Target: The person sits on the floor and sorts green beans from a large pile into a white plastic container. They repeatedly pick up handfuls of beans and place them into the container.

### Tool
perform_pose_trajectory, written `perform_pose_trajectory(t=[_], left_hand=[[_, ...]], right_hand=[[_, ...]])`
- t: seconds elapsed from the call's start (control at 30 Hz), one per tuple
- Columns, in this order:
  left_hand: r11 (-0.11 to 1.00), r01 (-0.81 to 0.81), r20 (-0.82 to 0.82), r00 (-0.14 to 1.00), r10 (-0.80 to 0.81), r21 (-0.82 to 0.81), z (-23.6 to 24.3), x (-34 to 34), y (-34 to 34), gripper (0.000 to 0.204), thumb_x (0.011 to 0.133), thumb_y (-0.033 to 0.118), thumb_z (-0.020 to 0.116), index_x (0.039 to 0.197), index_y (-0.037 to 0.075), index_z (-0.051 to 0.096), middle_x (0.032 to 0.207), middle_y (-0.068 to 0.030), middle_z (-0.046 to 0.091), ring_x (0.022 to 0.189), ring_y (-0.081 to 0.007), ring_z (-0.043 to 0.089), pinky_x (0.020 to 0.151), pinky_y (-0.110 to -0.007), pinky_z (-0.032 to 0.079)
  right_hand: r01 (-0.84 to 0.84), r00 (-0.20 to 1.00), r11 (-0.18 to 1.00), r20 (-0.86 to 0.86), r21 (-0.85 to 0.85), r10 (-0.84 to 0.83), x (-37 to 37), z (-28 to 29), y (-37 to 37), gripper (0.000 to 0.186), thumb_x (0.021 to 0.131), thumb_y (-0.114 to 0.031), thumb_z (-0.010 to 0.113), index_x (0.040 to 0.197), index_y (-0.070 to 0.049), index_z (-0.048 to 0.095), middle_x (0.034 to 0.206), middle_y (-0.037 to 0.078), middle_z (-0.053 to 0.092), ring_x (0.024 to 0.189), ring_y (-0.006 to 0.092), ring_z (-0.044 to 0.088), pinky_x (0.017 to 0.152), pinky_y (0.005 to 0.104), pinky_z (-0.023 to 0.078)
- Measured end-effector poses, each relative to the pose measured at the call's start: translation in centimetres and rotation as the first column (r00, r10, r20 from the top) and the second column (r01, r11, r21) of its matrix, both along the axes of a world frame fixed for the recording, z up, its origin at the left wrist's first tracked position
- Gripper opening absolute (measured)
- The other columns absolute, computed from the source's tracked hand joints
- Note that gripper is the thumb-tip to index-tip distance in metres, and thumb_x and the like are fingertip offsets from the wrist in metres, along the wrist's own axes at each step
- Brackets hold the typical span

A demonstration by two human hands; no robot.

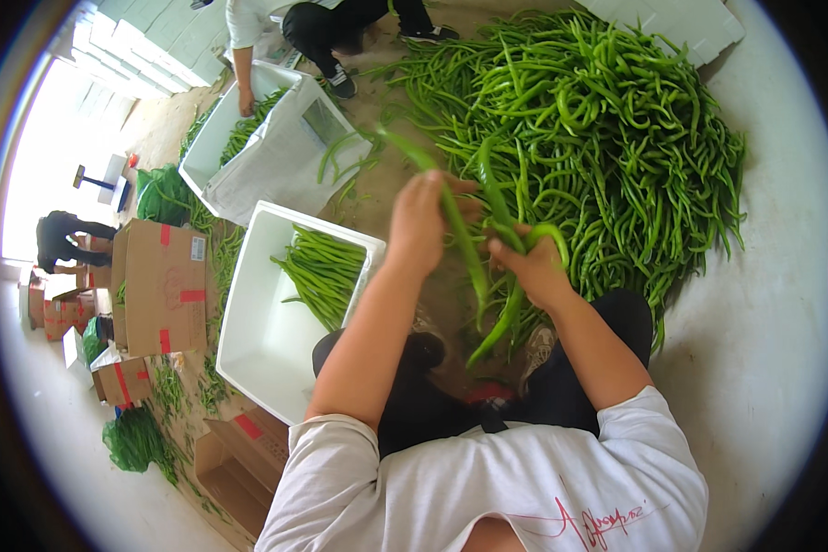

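Long green chili peppers are in both of my hands, above the gap between my knees. My left hand [419, 225] is closed on a long chili pepper [463, 244], which is a little blurred. In my right hand [538, 271], the fingers wrap several chili peppers [495, 195]; one curls over the hand and another points down. Just beyond my right hand rises a big heap of loose green chili peppers [607, 138]. By my left forearm stands a white foam box [258, 336], with a bundle of chili peppers [327, 271] lined up along its far side.
At the far left, a co-worker's hand [247, 101] reaches into another white box [198, 170] draped with a white sheet [258, 170]. Cardboard boxes [166, 285] and green bags [136, 437] stand at left. A white wall [773, 304] bounds the right.
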State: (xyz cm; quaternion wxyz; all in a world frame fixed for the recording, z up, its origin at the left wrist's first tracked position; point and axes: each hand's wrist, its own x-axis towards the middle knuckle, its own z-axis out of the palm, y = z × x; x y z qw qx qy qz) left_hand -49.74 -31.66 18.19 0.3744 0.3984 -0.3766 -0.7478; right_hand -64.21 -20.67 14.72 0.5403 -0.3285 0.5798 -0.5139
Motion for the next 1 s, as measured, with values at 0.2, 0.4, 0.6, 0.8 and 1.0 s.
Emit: perform_pose_trajectory(t=[0.2, 0.4, 0.6, 0.8, 1.0], left_hand=[[0.852, 0.479, 0.727, 0.660, -0.191, -0.210, 1.0, -1.4, 2.1, 0.035, 0.082, 0.033, 0.070, 0.096, 0.003, 0.059, 0.089, -0.0153, 0.065, 0.076, -0.0249, 0.062, 0.069, -0.037, 0.048], [0.639, 0.728, 0.774, 0.546, -0.321, -0.248, -3.0, -2.1, 5.4, 0.038, 0.076, 0.026, 0.076, 0.096, -0.002, 0.059, 0.076, -0.0097, 0.064, 0.067, -0.0190, 0.059, 0.065, -0.032, 0.047], [0.973, 0.227, 0.317, 0.926, -0.207, -0.027, -1.8, -1.8, 3.0, 0.015, 0.091, 0.019, 0.061, 0.089, 0.006, 0.054, 0.063, -0.0038, 0.057, 0.054, -0.0133, 0.054, 0.053, -0.025, 0.043], [0.989, 0.146, 0.021, 0.989, -0.146, 0.023, -3.0, -0.9, 1.6, 0.022, 0.089, 0.022, 0.064, 0.099, 0.003, 0.059, 0.061, 0.0023, 0.048, 0.054, -0.0087, 0.043, 0.050, -0.024, 0.033], [0.990, 0.140, -0.135, 0.981, -0.136, 0.019, -3.4, -0.6, 2.2, 0.028, 0.080, 0.021, 0.074, 0.098, 0.004, 0.059, 0.066, 0.0001, 0.051, 0.058, -0.0088, 0.047, 0.054, -0.022, 0.038]], right_hand=[[0.324, 0.839, 0.945, 0.450, 0.041, -0.307, -4.6, -2.2, -1.2, 0.026, 0.085, -0.029, 0.070, 0.082, -0.009, 0.053, 0.066, 0.002, 0.050, 0.062, 0.0145, 0.049, 0.057, 0.0292, 0.041], [0.315, 0.758, 0.949, 0.594, 0.028, -0.269, -4.1, -1.3, -1.6, 0.038, 0.083, -0.041, 0.070, 0.086, -0.008, 0.052, 0.073, 0.003, 0.052, 0.067, 0.0170, 0.054, 0.062, 0.0314, 0.048], [0.312, 0.762, 0.950, 0.605, -0.026, -0.234, -5.2, -1.6, -1.5, 0.036, 0.093, -0.034, 0.057, 0.113, -0.004, 0.052, 0.086, 0.004, 0.053, 0.077, 0.0173, 0.055, 0.074, 0.0384, 0.053], [0.048, 0.876, 0.988, 0.481, -0.145, 0.028, -3.8, 0.0, -1.3, 0.050, 0.098, -0.023, 0.049, 0.143, -0.008, 0.033, 0.092, 0.003, 0.058, 0.073, 0.0141, 0.054, 0.067, 0.0298, 0.047], [-0.356, 0.871, 0.903, -0.435, -0.241, 0.227, -1.6, 0.6, -0.2, 0.060, 0.096, -0.016, 0.049, 0.149, -0.017, 0.021, 0.093, 0.005, 0.064, 0.069, 0.0159, 0.058, 0.069, 0.0305, 0.048]])
